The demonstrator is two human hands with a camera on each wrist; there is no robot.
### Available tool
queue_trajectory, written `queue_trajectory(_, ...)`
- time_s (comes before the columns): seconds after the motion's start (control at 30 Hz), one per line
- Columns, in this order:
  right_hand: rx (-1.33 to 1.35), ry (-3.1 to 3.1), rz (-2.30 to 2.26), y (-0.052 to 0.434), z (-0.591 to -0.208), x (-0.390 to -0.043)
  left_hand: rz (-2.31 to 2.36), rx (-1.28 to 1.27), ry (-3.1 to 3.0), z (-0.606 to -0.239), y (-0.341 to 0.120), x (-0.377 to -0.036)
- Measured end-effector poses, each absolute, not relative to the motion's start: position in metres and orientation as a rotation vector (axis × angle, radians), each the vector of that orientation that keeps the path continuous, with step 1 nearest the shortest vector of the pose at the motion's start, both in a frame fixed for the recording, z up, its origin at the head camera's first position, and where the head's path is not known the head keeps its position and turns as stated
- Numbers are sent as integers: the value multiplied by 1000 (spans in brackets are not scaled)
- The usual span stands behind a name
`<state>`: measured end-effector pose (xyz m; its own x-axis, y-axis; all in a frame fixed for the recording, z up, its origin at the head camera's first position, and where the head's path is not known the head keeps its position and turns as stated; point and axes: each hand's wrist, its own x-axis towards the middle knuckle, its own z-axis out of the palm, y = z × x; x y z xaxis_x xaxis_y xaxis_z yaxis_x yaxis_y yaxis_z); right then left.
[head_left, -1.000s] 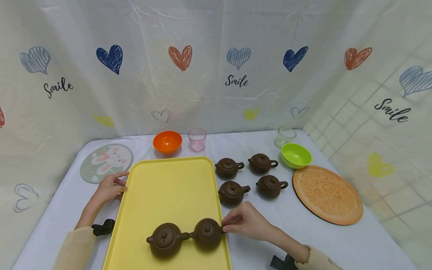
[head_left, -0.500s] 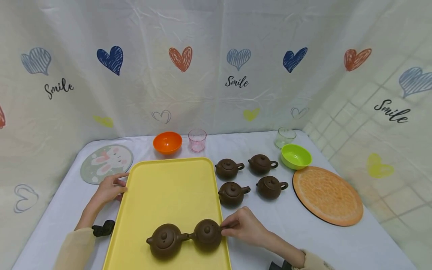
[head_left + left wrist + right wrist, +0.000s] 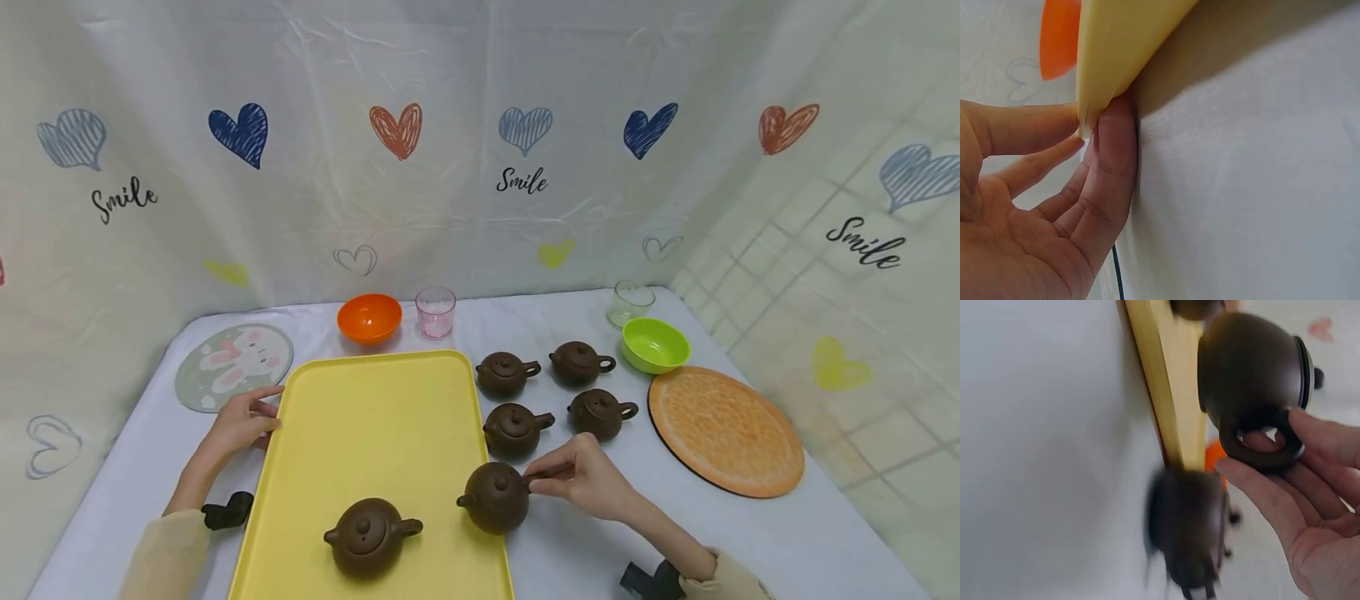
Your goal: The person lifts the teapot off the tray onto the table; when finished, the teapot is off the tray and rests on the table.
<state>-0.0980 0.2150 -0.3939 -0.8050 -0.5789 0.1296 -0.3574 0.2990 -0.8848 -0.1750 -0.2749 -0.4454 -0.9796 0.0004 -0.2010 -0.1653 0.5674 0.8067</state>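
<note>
The right hand (image 3: 588,482) pinches the loop handle of a small brown teapot (image 3: 495,497), thumb and fingers curled around the ring. This held teapot is round-bellied, dark matte brown, with a flat lid topped by a small knob and a short spout pointing left. It sits at the right rim of the yellow tray (image 3: 375,417), partly over the edge; whether it rests on the rim or is lifted just above it cannot be told. In the right wrist view the same pot (image 3: 1250,375) shows its smooth, rounded body and the ring handle between the fingers (image 3: 1329,440).

A second teapot (image 3: 366,536) of the same kind stands on the tray's near end, well apart from the held one.

The left hand (image 3: 238,423) grips the tray's left edge, thumb on top and fingers beneath it against the desk (image 3: 570,550).
</note>
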Motion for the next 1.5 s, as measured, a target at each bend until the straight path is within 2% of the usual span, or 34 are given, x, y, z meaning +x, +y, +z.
queue_trajectory(0.3, -783, 2420, -1457, 287, -383, -106, 1368, -138, 2631, -447, -275, -175)
queue_trajectory(0.7, -682, 2506, -1361, 360, -400, -107, 1382, -109, 2624, -444, -275, -175)
queue_trajectory(1.1, -642, 2544, -1327, 374, -413, -111, 1398, -109, 2613, -446, -276, -175)
queue_trajectory(1.5, -580, 2545, -1224, 373, -407, -113, 1407, -111, 2603, -448, -276, -176)
